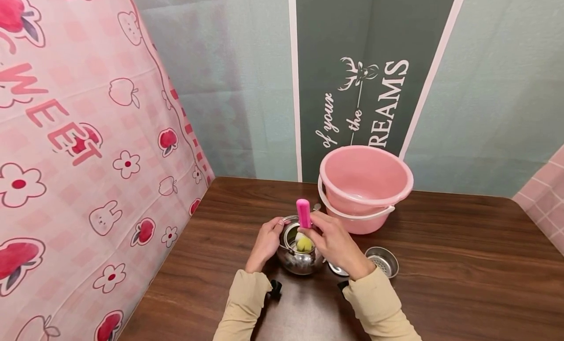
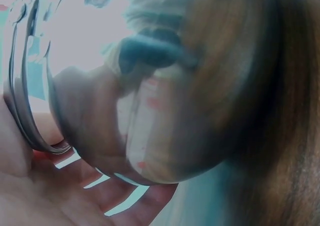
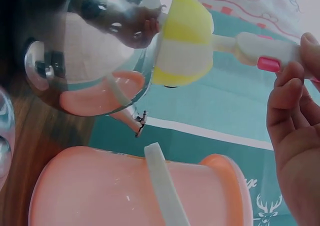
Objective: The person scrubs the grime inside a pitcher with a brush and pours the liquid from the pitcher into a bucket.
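Note:
A shiny round metal teapot [image 1: 300,262] stands on the table, its mouth facing up. My left hand [image 1: 267,240] holds its left side, thumb near the rim; in the left wrist view the fingers curve round the pot's polished body [image 2: 150,111]. My right hand [image 1: 337,240] pinches the pink and white handle [image 1: 303,213] of a sponge brush. The brush's yellow and white sponge head [image 3: 185,48] is at the pot's mouth, partly inside; its lower end is hidden. The pot's spout [image 3: 131,122] points toward the bucket.
A pink bucket [image 1: 366,177] with a white handle stands behind and right of the pot. A small metal strainer [image 1: 382,261] lies right of my right wrist. A round metal piece [image 1: 338,269], perhaps the lid, is partly hidden beneath that hand. Printed cloths hang behind and left.

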Demonstrator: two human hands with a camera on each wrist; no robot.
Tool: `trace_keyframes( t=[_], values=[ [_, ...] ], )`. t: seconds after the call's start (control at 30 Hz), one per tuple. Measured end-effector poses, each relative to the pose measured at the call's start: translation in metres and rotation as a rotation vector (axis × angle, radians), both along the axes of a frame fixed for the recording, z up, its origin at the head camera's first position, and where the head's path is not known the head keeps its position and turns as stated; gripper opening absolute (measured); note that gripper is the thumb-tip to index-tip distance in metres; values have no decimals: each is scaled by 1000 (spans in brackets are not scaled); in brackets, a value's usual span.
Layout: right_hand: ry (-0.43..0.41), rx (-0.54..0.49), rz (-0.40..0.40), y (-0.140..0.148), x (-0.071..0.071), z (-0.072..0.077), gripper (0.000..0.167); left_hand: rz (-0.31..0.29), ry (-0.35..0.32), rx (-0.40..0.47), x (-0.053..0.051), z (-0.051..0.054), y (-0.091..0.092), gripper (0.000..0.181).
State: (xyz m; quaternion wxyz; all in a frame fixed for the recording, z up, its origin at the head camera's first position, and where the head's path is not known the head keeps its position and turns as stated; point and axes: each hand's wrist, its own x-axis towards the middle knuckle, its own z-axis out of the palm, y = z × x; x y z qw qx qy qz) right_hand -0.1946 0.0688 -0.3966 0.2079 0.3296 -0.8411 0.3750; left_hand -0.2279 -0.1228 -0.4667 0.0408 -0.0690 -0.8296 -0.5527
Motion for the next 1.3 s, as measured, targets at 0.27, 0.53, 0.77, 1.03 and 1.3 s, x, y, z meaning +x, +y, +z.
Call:
trace_keyframes(
  t=[0.27, 0.53, 0.77, 1.03, 1.3],
  values=[
    [69, -29, -11, 3, -2, -5, 11, -3, 8, -26, 0, 2, 0, 32],
    [157, -83, -14, 3, -5, -13, 15, 5, 5, -17, 0, 1, 0, 32],
    [189, -137, -6, 3, -6, -16, 18, 4, 16, -36, 0, 1, 0, 31],
    [170, -200, -51, 4, -5, -21, 20, 5, 10, -35, 0, 1, 0, 31],
    [148, -283, -146, 3, -7, -27, 20, -5, 8, -26, 0, 1, -1, 32]
  ],
)
